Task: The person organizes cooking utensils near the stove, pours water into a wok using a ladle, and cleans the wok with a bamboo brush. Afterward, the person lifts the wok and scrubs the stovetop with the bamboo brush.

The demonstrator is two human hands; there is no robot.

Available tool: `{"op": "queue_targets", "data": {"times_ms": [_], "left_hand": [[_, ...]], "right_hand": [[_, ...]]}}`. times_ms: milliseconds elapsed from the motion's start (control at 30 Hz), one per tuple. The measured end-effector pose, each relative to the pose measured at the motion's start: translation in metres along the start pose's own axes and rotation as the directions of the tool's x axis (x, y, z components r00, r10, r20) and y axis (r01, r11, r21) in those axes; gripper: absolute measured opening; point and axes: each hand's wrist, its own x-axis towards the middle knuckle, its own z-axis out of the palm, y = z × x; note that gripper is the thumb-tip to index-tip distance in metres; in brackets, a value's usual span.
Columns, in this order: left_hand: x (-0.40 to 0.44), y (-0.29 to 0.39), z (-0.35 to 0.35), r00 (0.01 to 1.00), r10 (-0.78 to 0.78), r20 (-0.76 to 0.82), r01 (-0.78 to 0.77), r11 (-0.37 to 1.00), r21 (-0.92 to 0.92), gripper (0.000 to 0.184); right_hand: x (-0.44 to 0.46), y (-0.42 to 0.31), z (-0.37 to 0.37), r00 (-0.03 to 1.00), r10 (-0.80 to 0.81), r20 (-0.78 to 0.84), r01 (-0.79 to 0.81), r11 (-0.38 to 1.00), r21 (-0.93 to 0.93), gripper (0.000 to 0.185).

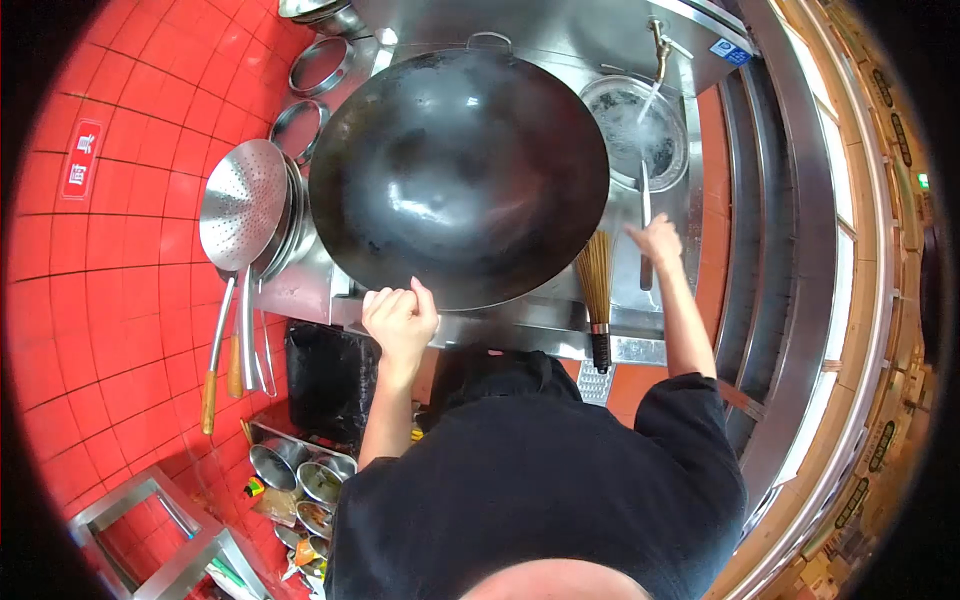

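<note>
A large black wok (450, 190) sits on the steel stove, its inside bare and shiny. My left hand (402, 318) is closed at the wok's near left edge, thumb up against the rim; the part inside the fist is hidden. To the right, my right hand (657, 241) is over the long handle of a ladle (646, 190). Its fingers are slightly smeared, so whether they grip the handle is unclear. The ladle's far end reaches a round water basin (605, 95) under a running tap (660, 55). A bamboo brush (594, 285) lies between wok and ladle.
Perforated strainers (243, 205) hang at the left by the red tiled wall (130, 250). Steel rings (320, 66) stand behind them. Several metal containers (280, 465) are at the lower left, near a black bin-like object (325, 380). A steel shelf edge (800, 200) runs along the right.
</note>
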Motion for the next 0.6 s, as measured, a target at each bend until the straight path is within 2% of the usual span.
{"op": "queue_targets", "data": {"times_ms": [33, 67, 133, 167, 200, 233, 333, 367, 400, 467, 567, 600], "left_hand": [[-0.001, 0.0, 0.001, 1.0, 0.004, -0.002, -0.004, 1.0, -0.001, 0.042], [-0.003, 0.001, 0.0, 1.0, 0.01, -0.001, -0.01, 1.0, -0.003, 0.042], [-0.002, 0.001, 0.001, 1.0, 0.011, 0.005, -0.011, 1.0, -0.011, 0.043], [-0.003, 0.0, 0.001, 1.0, 0.015, 0.009, -0.015, 1.0, -0.013, 0.043], [-0.004, -0.001, 0.001, 1.0, 0.02, 0.015, -0.02, 1.0, -0.016, 0.043], [-0.005, -0.002, 0.0, 1.0, 0.019, 0.024, -0.018, 1.0, -0.02, 0.043], [-0.004, -0.002, 0.0, 0.999, 0.034, 0.026, -0.033, 0.999, -0.038, 0.043], [-0.004, -0.001, -0.001, 0.999, 0.039, 0.03, -0.038, 0.999, -0.028, 0.043], [-0.004, -0.001, -0.002, 0.999, 0.036, 0.03, -0.035, 0.999, -0.032, 0.043], [-0.004, -0.001, -0.002, 0.999, 0.028, 0.026, -0.027, 0.999, -0.037, 0.042], [-0.004, 0.001, -0.001, 0.999, 0.032, 0.004, -0.031, 0.999, -0.029, 0.042], [-0.006, 0.001, -0.002, 0.999, 0.035, 0.002, -0.035, 0.999, -0.03, 0.042]], "right_hand": [[0.006, 0.007, 0.018, 0.995, -0.09, 0.05, 0.09, 0.996, 0.002, 0.073], [0.01, 0.012, 0.028, 0.995, -0.089, 0.05, 0.083, 0.991, 0.104, 0.05], [0.029, 0.017, 0.047, 0.997, -0.071, -0.014, 0.072, 0.971, 0.227, 0.029], [0.04, 0.021, 0.053, 0.99, -0.023, 0.141, -0.059, 0.834, 0.549, 0.026], [0.046, 0.026, 0.057, 0.954, -0.037, 0.297, -0.22, 0.587, 0.779, 0.024], [0.05, 0.033, 0.061, 0.899, -0.109, 0.425, -0.385, 0.269, 0.883, 0.022], [0.023, 0.033, 0.054, 0.972, 0.016, 0.234, -0.226, 0.319, 0.92, 0.027], [0.016, 0.04, 0.054, 0.987, 0.032, 0.16, -0.155, 0.491, 0.857, 0.039], [-0.002, 0.046, 0.051, 0.998, 0.068, -0.006, -0.038, 0.625, 0.78, 0.042], [-0.042, 0.055, 0.037, 0.939, 0.057, -0.339, 0.135, 0.846, 0.516, 0.047], [-0.069, 0.068, 0.04, 0.881, 0.064, -0.469, 0.115, 0.932, 0.343, 0.05], [-0.082, 0.068, 0.031, 0.927, 0.074, -0.368, 0.114, 0.879, 0.463, 0.05]]}}
